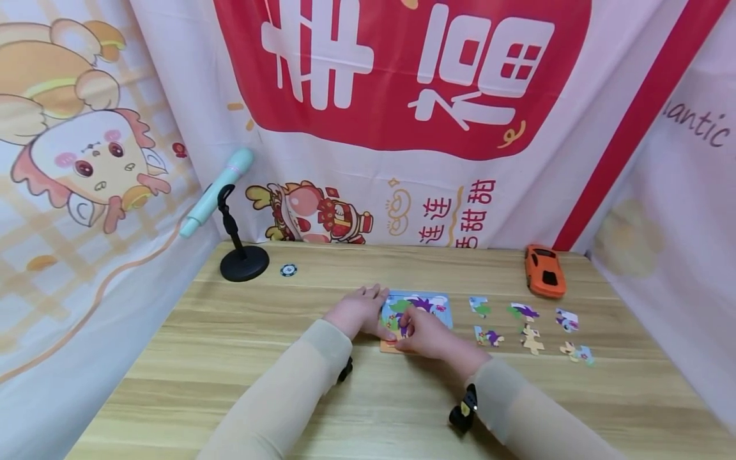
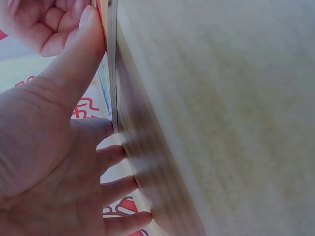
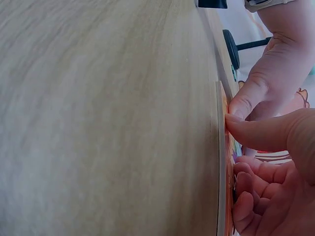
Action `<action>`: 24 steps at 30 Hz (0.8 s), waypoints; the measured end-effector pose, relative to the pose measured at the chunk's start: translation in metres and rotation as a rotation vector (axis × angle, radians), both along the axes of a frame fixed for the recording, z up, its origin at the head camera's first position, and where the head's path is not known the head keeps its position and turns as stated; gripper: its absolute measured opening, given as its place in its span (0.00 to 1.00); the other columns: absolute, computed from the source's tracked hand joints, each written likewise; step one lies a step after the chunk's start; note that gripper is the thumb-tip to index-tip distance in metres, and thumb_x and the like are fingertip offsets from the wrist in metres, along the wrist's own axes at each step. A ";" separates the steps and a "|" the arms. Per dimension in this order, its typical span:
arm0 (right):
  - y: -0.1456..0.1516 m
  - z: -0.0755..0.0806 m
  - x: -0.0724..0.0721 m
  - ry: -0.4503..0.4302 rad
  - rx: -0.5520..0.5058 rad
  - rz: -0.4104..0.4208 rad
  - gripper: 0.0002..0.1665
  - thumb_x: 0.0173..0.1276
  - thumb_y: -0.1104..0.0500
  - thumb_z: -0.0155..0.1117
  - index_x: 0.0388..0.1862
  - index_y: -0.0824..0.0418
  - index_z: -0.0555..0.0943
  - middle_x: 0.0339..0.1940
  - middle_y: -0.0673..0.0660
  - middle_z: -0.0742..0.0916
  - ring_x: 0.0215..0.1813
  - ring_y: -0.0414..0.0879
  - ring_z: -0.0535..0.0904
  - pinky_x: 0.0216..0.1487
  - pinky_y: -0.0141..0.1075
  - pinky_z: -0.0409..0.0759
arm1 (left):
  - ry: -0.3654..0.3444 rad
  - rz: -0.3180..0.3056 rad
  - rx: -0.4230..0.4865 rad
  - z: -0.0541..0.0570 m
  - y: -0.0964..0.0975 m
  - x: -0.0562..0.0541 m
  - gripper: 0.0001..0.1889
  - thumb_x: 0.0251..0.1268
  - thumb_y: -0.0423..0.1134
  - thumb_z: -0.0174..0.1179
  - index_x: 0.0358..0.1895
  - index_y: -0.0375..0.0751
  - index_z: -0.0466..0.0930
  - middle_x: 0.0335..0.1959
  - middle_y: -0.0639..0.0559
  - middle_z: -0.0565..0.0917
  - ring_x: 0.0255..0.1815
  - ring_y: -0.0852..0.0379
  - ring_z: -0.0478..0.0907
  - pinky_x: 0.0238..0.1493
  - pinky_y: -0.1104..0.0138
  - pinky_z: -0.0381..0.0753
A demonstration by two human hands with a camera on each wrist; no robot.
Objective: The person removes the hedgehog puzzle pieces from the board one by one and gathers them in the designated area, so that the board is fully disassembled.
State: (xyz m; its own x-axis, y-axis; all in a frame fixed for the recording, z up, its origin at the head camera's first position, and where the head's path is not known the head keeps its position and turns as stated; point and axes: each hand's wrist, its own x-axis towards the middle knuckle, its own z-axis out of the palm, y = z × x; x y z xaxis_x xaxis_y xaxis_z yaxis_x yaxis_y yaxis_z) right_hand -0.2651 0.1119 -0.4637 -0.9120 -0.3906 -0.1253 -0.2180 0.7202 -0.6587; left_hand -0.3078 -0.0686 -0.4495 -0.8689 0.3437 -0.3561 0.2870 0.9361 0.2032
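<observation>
A colourful jigsaw puzzle board (image 1: 445, 309) lies on the table, its picture partly covered by both hands. My left hand (image 1: 363, 311) rests along the board's left edge, its thumb on the lower left corner and its fingers spread straight on the table, as the left wrist view shows. From the right, my right hand (image 1: 424, 332) presses on the board. Its thumb (image 3: 256, 132) touches the orange border beside the left thumb, while its bent fingers (image 3: 246, 189) rest on the picture, apart from the thumb. Whatever lies under those fingertips is hidden.
Several loose puzzle pieces (image 1: 531, 340) lie right of the board. Behind them stands an orange toy car (image 1: 544, 271). At the back left are a black stand (image 1: 244, 262) with a mint-green microphone (image 1: 218, 191) and a small round chip (image 1: 289, 270). Printed cloth hangs around the table.
</observation>
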 end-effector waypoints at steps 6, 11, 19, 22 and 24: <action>0.001 -0.001 0.000 -0.016 -0.005 -0.009 0.22 0.58 0.57 0.78 0.44 0.61 0.75 0.30 0.54 0.78 0.33 0.47 0.73 0.33 0.38 0.73 | -0.001 0.008 0.007 0.000 0.000 -0.001 0.61 0.44 0.75 0.65 0.80 0.52 0.49 0.80 0.49 0.50 0.78 0.41 0.46 0.74 0.49 0.52; 0.001 -0.002 0.001 -0.014 0.005 -0.006 0.22 0.58 0.56 0.78 0.43 0.61 0.75 0.29 0.53 0.78 0.32 0.47 0.72 0.32 0.38 0.72 | -0.027 0.000 -0.019 0.011 -0.002 0.002 0.62 0.43 0.72 0.69 0.81 0.55 0.47 0.80 0.51 0.49 0.79 0.44 0.46 0.73 0.50 0.54; 0.000 -0.005 0.000 -0.015 -0.003 -0.024 0.23 0.58 0.57 0.78 0.43 0.60 0.74 0.30 0.54 0.77 0.33 0.47 0.72 0.34 0.38 0.71 | -0.056 -0.007 -0.045 0.017 -0.004 0.000 0.65 0.38 0.67 0.75 0.81 0.57 0.46 0.81 0.51 0.48 0.78 0.44 0.46 0.73 0.50 0.53; 0.001 -0.007 0.001 -0.004 -0.016 -0.024 0.23 0.58 0.58 0.78 0.43 0.60 0.73 0.29 0.54 0.76 0.32 0.47 0.72 0.34 0.38 0.71 | -0.056 -0.008 -0.056 0.018 -0.003 0.001 0.65 0.37 0.67 0.76 0.81 0.57 0.46 0.81 0.51 0.48 0.78 0.45 0.47 0.73 0.50 0.54; 0.002 -0.007 0.001 -0.001 -0.035 -0.022 0.21 0.60 0.59 0.76 0.43 0.60 0.73 0.29 0.54 0.76 0.32 0.47 0.72 0.33 0.38 0.70 | -0.063 -0.006 -0.060 0.018 -0.003 0.000 0.66 0.36 0.67 0.76 0.81 0.57 0.45 0.81 0.51 0.48 0.78 0.45 0.46 0.73 0.50 0.53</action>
State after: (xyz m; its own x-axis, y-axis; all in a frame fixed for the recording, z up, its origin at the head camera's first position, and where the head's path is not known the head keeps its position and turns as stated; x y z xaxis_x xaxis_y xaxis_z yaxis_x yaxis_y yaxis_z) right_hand -0.2641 0.1142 -0.4707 -0.9204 -0.3744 -0.1126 -0.2017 0.7015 -0.6835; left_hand -0.3075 -0.0715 -0.4315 -0.8424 0.3252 -0.4297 0.2810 0.9455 0.1646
